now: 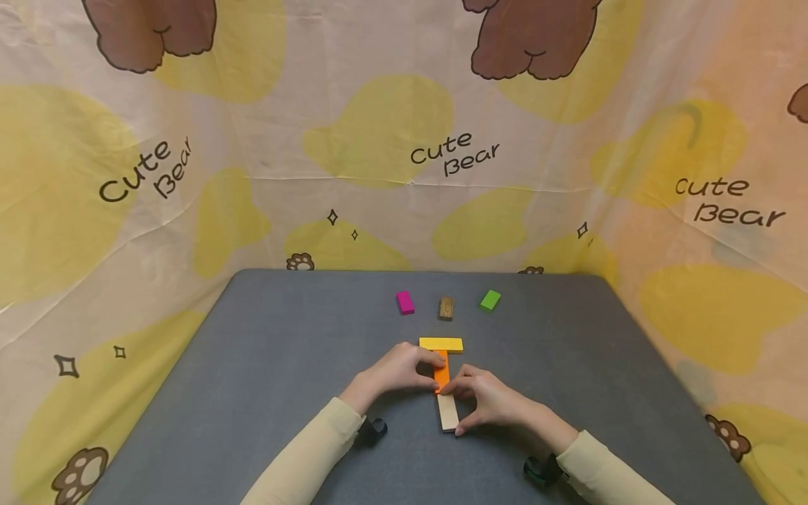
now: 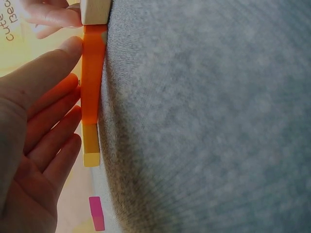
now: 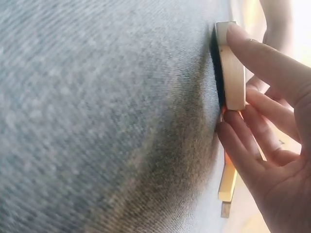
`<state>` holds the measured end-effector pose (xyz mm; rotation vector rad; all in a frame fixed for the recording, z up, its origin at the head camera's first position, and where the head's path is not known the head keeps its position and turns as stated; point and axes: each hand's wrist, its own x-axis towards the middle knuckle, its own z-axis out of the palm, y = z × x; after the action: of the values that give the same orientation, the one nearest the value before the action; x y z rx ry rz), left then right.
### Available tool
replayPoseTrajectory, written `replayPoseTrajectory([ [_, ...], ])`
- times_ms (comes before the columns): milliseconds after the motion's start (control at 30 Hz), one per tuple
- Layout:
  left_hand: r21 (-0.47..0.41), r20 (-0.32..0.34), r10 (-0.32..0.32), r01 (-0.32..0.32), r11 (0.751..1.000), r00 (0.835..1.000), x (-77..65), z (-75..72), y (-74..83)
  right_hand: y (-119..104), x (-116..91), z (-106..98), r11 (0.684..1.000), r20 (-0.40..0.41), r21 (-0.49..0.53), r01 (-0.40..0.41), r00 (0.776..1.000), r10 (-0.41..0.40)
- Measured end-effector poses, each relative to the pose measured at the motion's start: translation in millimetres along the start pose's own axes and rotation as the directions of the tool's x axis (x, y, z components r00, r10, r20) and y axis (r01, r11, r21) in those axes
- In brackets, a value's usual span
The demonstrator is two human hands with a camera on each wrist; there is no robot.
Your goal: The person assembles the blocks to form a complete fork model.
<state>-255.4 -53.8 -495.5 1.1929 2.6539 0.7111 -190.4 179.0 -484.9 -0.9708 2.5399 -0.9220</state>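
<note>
An orange block lies lengthwise on the grey table, its far end against a crosswise yellow block. My left hand holds the orange block from the left, thumb near its close end and fingers along its side. A plain wooden block continues the line toward me. With thumb at the near end and fingertips at the far end, my right hand pinches this plain block. In the right wrist view a dark shadow runs along the underside of the plain block.
Farther back on the table lie a magenta block, a brown wood-grained block and a green block. A patterned cloth hangs behind and along both sides of the table.
</note>
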Motion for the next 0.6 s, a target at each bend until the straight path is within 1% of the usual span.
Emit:
replayPoseTrajectory([
  [133, 0.005, -0.001, -0.003, 0.003, 1.0, 1.0, -0.1, -0.2, 1.3, -0.8, -0.4, 0.6, 1.0, -0.011, -0.015, 0.003, 1.0, -0.003],
  [400, -0.002, 0.001, -0.009, 0.009, 1.0, 1.0, -0.7, 0.2, 2.2, -1.1, -1.4, 1.9, 1.0, 0.013, -0.015, -0.027, 1.0, 0.027],
  [600, -0.003, -0.005, -0.006, 0.006, 1.0, 1.0, -1.0, -0.2, 2.0, -2.0, -1.3, 3.3, 0.999, 0.003, -0.028, -0.032, 0.999, 0.032],
])
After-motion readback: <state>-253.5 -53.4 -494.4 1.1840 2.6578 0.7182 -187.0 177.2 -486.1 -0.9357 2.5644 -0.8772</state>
